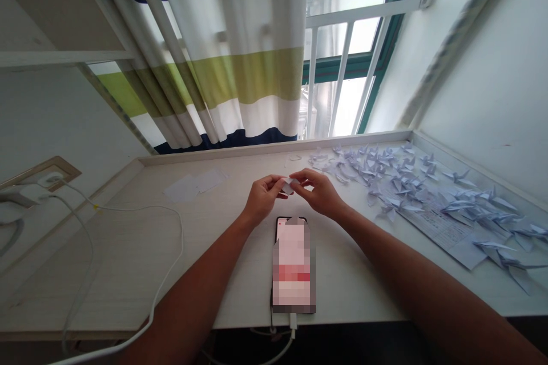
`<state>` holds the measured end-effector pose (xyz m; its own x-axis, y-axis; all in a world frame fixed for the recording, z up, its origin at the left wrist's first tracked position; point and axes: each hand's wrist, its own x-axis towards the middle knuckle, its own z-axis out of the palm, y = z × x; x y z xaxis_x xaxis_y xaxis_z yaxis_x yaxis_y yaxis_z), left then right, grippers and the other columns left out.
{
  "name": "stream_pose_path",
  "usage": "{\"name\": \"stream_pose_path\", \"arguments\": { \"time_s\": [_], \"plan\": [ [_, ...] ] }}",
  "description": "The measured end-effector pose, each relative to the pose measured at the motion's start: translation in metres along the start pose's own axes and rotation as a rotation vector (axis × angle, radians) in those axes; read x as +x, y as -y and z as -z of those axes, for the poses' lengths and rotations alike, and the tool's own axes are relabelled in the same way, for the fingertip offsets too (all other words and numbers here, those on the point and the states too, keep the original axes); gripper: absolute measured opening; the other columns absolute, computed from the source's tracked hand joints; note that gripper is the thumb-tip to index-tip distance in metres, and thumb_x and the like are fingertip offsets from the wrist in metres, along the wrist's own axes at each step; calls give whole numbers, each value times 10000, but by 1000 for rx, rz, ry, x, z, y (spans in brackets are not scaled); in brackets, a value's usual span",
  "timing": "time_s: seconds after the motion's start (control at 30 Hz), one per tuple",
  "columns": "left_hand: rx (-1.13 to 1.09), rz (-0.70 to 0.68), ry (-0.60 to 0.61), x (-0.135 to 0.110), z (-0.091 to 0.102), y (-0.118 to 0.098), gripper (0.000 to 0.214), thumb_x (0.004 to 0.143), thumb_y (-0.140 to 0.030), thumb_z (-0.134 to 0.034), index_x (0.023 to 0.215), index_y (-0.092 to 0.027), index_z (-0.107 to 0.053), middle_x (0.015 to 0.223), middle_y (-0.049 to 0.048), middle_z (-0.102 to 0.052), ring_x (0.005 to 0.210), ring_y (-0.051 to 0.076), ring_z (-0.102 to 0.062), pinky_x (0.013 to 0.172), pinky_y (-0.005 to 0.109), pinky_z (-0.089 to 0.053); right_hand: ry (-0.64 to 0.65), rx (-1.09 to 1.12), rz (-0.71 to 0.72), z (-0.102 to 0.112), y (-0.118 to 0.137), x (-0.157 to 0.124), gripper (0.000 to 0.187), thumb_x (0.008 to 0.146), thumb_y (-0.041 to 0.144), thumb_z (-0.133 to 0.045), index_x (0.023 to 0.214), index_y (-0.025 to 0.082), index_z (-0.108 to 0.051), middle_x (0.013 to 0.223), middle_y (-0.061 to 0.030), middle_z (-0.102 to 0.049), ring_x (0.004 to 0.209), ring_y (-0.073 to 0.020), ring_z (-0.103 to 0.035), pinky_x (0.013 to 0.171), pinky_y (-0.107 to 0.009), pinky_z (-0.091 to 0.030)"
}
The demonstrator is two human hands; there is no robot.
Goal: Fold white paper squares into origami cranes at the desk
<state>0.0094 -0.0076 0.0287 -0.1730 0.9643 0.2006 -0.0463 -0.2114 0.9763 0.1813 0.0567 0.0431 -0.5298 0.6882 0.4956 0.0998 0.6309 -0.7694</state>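
My left grip [263, 197] and right grip [321, 191] meet above the counter [128, 251], both pinching a small folded piece of white paper [287, 185] between thumb and fingertips, just beyond the top edge of the phone [294, 265] lying flat before me. Folded paper cranes [385, 179] are strewn across the counter to my right, and two blank paper squares [192, 185] lie well apart to the left.

The broad fabric curtain [240, 68] carried horizontal bands of navy, white and olive green. The flat desk top [141, 239] was pale cream with faint grain. The small folded paper cranes [411, 182] and the small folded paper piece [288, 185] were pale lilac; the metal window frame [377, 63], teal.
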Motion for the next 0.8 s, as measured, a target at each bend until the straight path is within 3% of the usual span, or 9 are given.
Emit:
{"name": "stream_pose_path", "arguments": {
  "time_s": [0.23,0.43,0.57,0.7,0.8],
  "plan": [
    [3,4,2,-3,-3,-3,431,775,-444,-819,1017,-108,-699,879,116,-784,767,234,-768,720,348,-597,3,47,-53,2,0,2,232,889,422,-706,915,196,-750,872,-62,-750,803,-204,-695,755,-368,-585],
    [16,4,-14,-3,-5,-2,451,768,-412,-830,1066,-126,-651,866,106,-789,741,231,-767,690,339,-596,15,351,-268,2,-8,4,313,839,479,-744,815,167,-745,772,-59,-739,708,-182,-677,705,-340,-567],
    [6,-3,-22,-3,-5,-1,474,777,-412,-824,1116,-138,-637,825,79,-780,712,219,-762,685,335,-603,19,461,-336,2,-10,5,328,804,482,-776,814,156,-748,766,-53,-727,686,-160,-664,712,-331,-574],
    [5,9,-38,-2,-3,0,486,782,-406,-819,1137,-143,-617,828,79,-772,667,209,-755,653,325,-611,-38,407,-299,1,-10,5,292,843,440,-733,940,164,-726,817,-53,-724,700,-169,-670,720,-361,-591],
    [10,42,-98,-1,-2,0,426,793,-383,-804,1074,-145,-588,839,86,-760,619,211,-750,591,309,-606,-115,165,-207,1,-8,4,236,876,363,-684,1032,186,-703,861,-56,-724,758,-190,-682,736,-374,-583]
  ]
}}
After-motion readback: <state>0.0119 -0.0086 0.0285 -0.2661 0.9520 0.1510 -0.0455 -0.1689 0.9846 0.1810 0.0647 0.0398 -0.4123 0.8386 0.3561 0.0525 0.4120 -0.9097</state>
